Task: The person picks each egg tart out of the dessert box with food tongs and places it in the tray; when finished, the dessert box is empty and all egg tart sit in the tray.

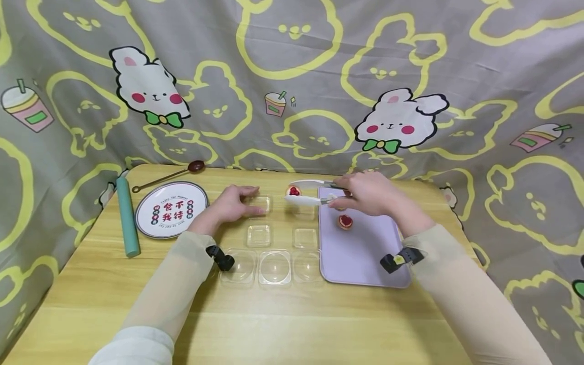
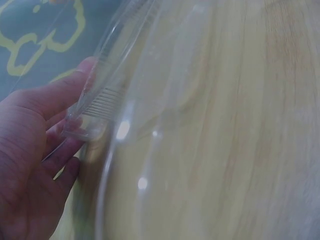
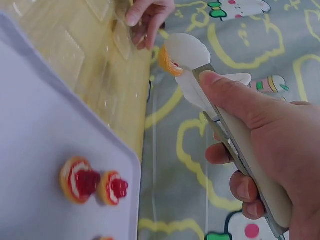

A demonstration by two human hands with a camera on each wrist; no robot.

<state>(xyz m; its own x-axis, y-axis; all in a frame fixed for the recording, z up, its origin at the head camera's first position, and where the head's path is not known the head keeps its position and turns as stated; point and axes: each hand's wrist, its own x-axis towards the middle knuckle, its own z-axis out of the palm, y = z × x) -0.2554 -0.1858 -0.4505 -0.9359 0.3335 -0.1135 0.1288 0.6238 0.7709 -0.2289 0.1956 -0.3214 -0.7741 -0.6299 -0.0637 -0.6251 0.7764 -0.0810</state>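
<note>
My right hand [image 1: 369, 192] grips a pair of tongs [image 1: 303, 201] with white tips. Between those tips sits a small tart [image 1: 293, 190] topped with red fruit, lifted above the table left of the lilac tray [image 1: 360, 263]. In the right wrist view the tart's orange crust [image 3: 170, 63] shows at the tongs' end. My left hand [image 1: 228, 205] holds the edge of a clear plastic box [image 1: 263, 204] at the back, thumb and fingers on either side; its fingers show partly through the plastic [image 2: 102, 102] in the left wrist view.
More tarts [image 1: 345, 221] lie on the tray. Several clear boxes and lids [image 1: 275, 267] stand in rows on the wooden table. To the left are a plate [image 1: 172, 209] with red characters, a teal rolling pin [image 1: 128, 217] and a long-handled spoon [image 1: 166, 178]. A patterned curtain hangs behind.
</note>
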